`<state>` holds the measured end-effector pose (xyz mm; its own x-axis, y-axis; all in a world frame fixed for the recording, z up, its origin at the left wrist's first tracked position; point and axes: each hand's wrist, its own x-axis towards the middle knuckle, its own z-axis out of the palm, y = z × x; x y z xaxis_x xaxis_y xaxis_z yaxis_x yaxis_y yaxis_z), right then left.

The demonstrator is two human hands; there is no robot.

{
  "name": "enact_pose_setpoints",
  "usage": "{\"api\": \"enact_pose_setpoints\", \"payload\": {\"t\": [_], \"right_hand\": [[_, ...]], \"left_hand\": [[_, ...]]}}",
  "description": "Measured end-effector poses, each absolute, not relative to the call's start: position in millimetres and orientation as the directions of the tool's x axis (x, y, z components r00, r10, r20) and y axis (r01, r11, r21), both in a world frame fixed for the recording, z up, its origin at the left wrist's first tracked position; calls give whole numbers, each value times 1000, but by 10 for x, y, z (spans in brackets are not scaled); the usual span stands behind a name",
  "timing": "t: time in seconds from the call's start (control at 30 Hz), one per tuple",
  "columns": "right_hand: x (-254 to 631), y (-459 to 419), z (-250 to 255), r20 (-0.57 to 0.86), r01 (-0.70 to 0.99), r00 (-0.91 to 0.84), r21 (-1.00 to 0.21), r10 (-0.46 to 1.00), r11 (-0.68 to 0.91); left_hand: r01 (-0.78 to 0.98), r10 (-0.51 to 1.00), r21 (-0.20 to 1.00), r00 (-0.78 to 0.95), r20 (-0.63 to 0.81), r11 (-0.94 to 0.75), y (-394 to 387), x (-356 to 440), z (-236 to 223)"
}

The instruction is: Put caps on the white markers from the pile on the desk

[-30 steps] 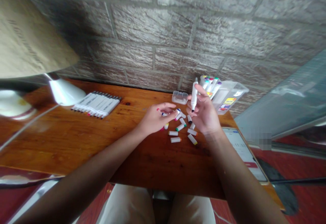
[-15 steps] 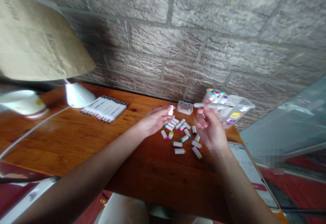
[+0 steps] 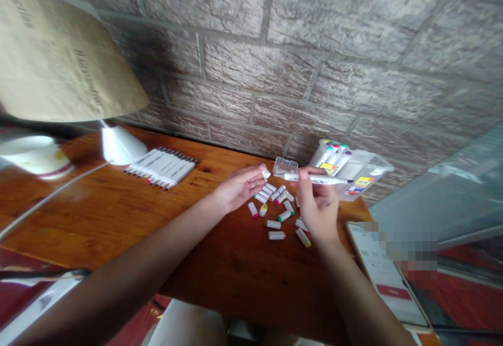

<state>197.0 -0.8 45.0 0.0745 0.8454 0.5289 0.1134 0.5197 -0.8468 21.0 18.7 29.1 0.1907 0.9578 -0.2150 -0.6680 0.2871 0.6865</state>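
Observation:
My right hand [image 3: 317,204] grips a white marker [image 3: 314,179] that lies level, its open tip pointing left. My left hand [image 3: 239,187] pinches a small white marker cap [image 3: 266,172] at the fingertips, a short way left of that tip. Several loose caps [image 3: 277,207] with coloured ends lie scattered on the wooden table [image 3: 118,220] under both hands.
A row of capped markers [image 3: 161,166] lies at the back left beside a white lamp base [image 3: 120,146]. A clear plastic marker box [image 3: 351,168] and a small clear container [image 3: 286,166] stand by the brick wall. A phone [image 3: 387,275] rests near the table's right edge.
The marker has turned from upright to level in my right hand. My left hand has picked a cap off the pile and brought it close to the marker's tip.

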Motion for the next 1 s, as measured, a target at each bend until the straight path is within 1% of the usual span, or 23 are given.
{"api": "enact_pose_setpoints", "payload": {"t": [0.17, 0.3, 0.4, 0.47, 0.57, 0.63, 0.73, 0.83, 1.0], "right_hand": [[1963, -33, 415, 640, 270, -9, -738, 768, 618], [1939, -35, 384, 655, 307, -76, -702, 751, 643], [1948, -26, 388, 656, 337, -92, -687, 749, 644], [1974, -20, 397, 673, 386, -66, -664, 737, 641], [2017, -17, 394, 703, 445, 1, -637, 711, 629], [2029, -18, 379, 702, 433, 45, -655, 711, 619], [2020, -23, 359, 684, 394, 89, -692, 724, 605], [2006, -32, 362, 683, 392, 90, -693, 725, 605], [2002, -57, 398, 691, 388, 123, -694, 712, 606]], "left_hand": [[-677, 972, 697, 168, -166, 236, 187, 206, 264], [-673, 973, 703, 176, -149, 229, 189, 208, 240], [-652, 973, 724, 188, -136, 227, 190, 212, 233], [-641, 976, 738, 182, -121, 211, 195, 201, 246], [-660, 988, 736, 126, -88, 150, 207, 158, 295], [-672, 992, 730, 101, -75, 124, 208, 133, 331], [-683, 989, 716, 129, -73, 142, 192, 132, 362], [-684, 984, 712, 168, -55, 156, 173, 156, 362], [-659, 983, 741, 181, -14, 132, 172, 159, 337]]}}
